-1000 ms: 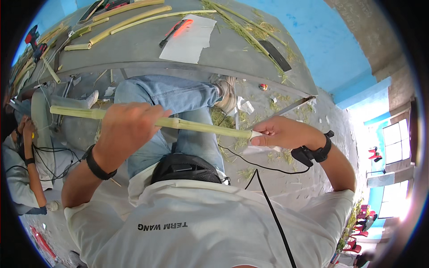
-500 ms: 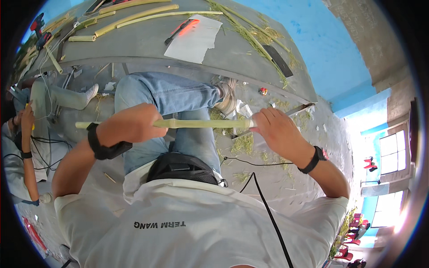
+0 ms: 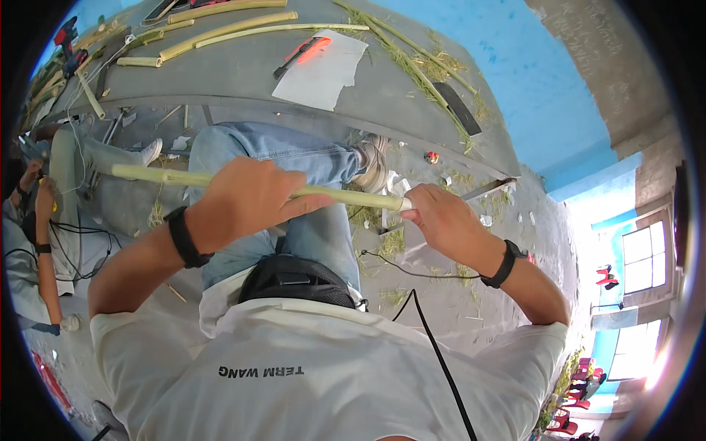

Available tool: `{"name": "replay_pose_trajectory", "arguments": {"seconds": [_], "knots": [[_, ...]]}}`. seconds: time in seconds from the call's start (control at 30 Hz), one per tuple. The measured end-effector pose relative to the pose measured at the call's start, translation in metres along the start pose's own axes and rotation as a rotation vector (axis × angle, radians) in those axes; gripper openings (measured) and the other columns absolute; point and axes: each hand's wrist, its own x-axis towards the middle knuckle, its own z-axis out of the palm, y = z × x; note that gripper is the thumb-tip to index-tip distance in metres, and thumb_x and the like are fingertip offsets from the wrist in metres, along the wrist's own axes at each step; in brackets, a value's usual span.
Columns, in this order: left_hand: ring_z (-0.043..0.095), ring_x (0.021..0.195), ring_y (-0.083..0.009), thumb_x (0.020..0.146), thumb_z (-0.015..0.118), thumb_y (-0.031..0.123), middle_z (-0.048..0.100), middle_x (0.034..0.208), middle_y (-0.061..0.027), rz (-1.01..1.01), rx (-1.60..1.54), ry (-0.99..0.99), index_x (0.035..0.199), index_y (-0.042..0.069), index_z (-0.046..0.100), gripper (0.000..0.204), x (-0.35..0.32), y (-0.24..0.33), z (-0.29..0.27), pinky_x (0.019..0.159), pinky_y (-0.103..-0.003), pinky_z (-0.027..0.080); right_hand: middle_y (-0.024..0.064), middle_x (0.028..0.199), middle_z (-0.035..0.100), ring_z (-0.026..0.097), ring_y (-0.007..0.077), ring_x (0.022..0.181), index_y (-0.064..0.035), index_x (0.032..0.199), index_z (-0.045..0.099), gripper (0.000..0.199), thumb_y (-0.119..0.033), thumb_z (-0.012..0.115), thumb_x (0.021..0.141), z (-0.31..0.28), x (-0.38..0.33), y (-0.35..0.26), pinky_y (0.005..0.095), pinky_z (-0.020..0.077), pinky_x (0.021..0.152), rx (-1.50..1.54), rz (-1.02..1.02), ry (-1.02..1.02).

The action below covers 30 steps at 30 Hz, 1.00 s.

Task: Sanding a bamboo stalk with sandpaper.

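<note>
A pale green bamboo pole (image 3: pixel 353 197) lies across in front of my body over my lap, its left end tilted slightly higher in the view. My left hand (image 3: pixel 254 195) is closed around the pole near its middle, the thumb stretched along it toward the right. At the pole's right end, my right hand (image 3: pixel 445 220) grips it with the fingers closed. A small white piece (image 3: pixel 406 205), perhaps paper or cloth, shows around the pole beside my right fingertips; most of it is hidden by the hand.
On the grey table (image 3: pixel 243 73) ahead lie several bamboo lengths (image 3: pixel 228 34), a white sheet (image 3: pixel 323 73) with an orange-and-black tool (image 3: pixel 303 55), and a dark flat bar (image 3: pixel 457 108). Another person's hand (image 3: pixel 45 198) is at far left. A black cable (image 3: pixel 441 353) crosses my right side; shavings litter the floor.
My left hand has shifted right and forward along the pole and its grip has changed. The pole has tilted, its left end rising, and the right hand has moved slightly left.
</note>
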Motion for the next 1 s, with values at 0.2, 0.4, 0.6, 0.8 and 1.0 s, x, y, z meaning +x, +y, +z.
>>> {"name": "replay_pose_trajectory", "arguments": {"seconds": [0.2,0.4,0.6,0.8,1.0], "knots": [[0.057,0.053,-0.0323,0.1,0.052,0.065,0.054,0.056,-0.011,-0.323,-0.736,-0.767,0.067,0.005,0.052,0.069,0.018,-0.017,0.007,0.054,-0.045,0.045,0.0137,0.094,0.06,0.061,0.0337,0.09,-0.0018,0.106,0.057,0.027,-0.019,0.072,0.091,0.004,0.007,0.002,0.0454,0.0506,0.079,-0.168,-0.138,0.022],[0.061,0.056,-0.0269,0.102,0.055,0.058,0.063,0.068,-0.0081,0.096,0.01,0.221,0.083,0.01,0.057,0.051,0.001,0.006,0.03,0.055,-0.043,0.048,0.015,0.093,0.06,0.061,0.0346,0.085,-0.0021,0.105,0.056,0.025,-0.017,0.072,0.092,0.012,0.009,-0.012,0.044,0.0514,0.075,-0.011,0.056,0.022],[0.062,0.059,-0.035,0.103,0.056,0.051,0.059,0.062,-0.0171,-0.002,0.005,0.008,0.078,0.007,0.059,0.051,0.005,0.019,0.009,0.056,-0.047,0.048,0.0158,0.09,0.059,0.061,0.0353,0.082,-0.0017,0.102,0.053,0.021,-0.017,0.068,0.097,0.008,0.015,-0.022,0.0444,0.0513,0.072,0.01,0.024,0.001],[0.057,0.053,-0.0382,0.108,0.041,0.057,0.057,0.056,-0.0184,-0.08,-0.332,-0.329,0.066,0.003,0.064,0.071,0.021,-0.002,0.015,0.056,-0.047,0.048,0.0152,0.088,0.057,0.06,0.0337,0.083,-0.0008,0.1,0.052,0.023,-0.019,0.066,0.097,0.031,0.021,-0.018,0.0452,0.0497,0.073,-0.04,-0.09,0.025],[0.058,0.052,-0.0343,0.106,0.043,0.06,0.061,0.059,-0.0135,-0.367,-0.641,-0.621,0.064,0.003,0.06,0.073,0.02,-0.015,0.044,0.058,-0.046,0.049,0.0161,0.088,0.057,0.059,0.0352,0.082,-0.0011,0.1,0.05,0.022,-0.02,0.063,0.1,0.07,0.029,-0.015,0.0463,0.0495,0.073,-0.116,-0.122,0.068]]}}
